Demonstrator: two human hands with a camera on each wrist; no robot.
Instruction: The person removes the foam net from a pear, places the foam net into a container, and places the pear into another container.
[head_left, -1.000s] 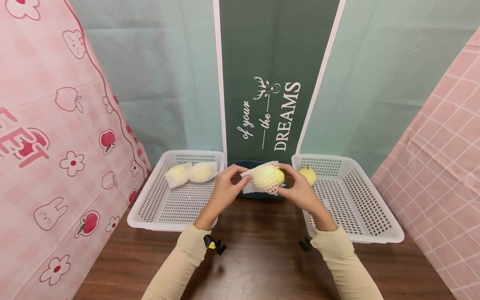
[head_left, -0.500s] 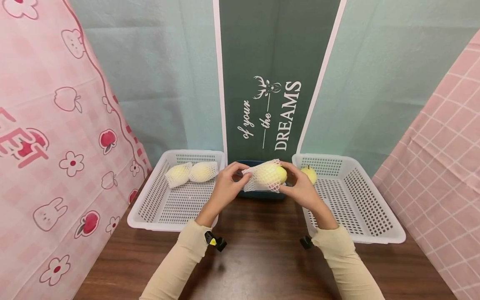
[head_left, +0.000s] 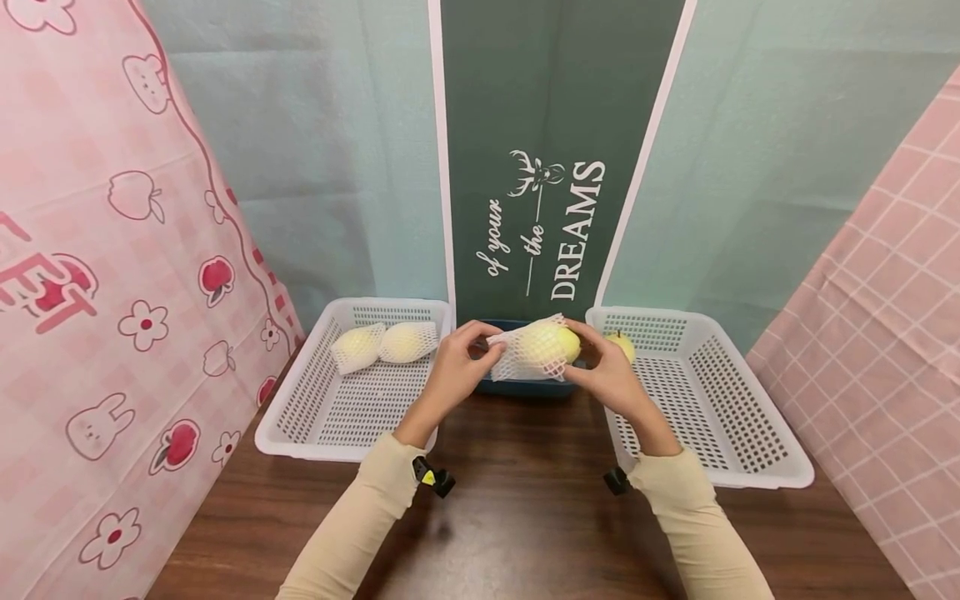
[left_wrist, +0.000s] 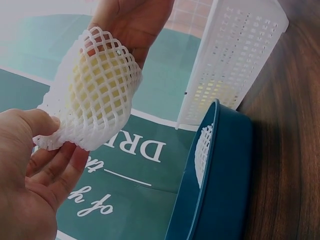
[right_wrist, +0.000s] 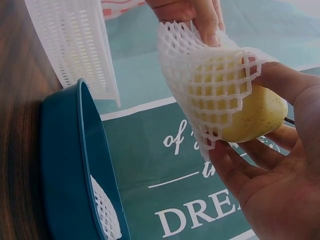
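Observation:
A yellow pear (right_wrist: 260,117) sits mostly inside a white foam net sleeve (left_wrist: 102,82), held in the air above a blue basin (head_left: 525,387). My left hand (head_left: 453,371) pinches the sleeve's narrow end between thumb and fingers. My right hand (head_left: 611,379) grips the pear's bare stem end and the sleeve's open rim. In the right wrist view the stem points toward the right palm. Another foam net (right_wrist: 104,210) lies inside the basin.
At left, a white basket (head_left: 352,417) holds two net-wrapped pears (head_left: 357,347). A white basket (head_left: 720,392) at right holds a bare pear (head_left: 624,346), partly behind the right hand. Both stand on a brown wooden table (head_left: 517,517), with printed cloth (head_left: 555,100) behind.
Both hands and the netted pear have shifted slightly right and up. The hold on the sleeve and pear looks the same.

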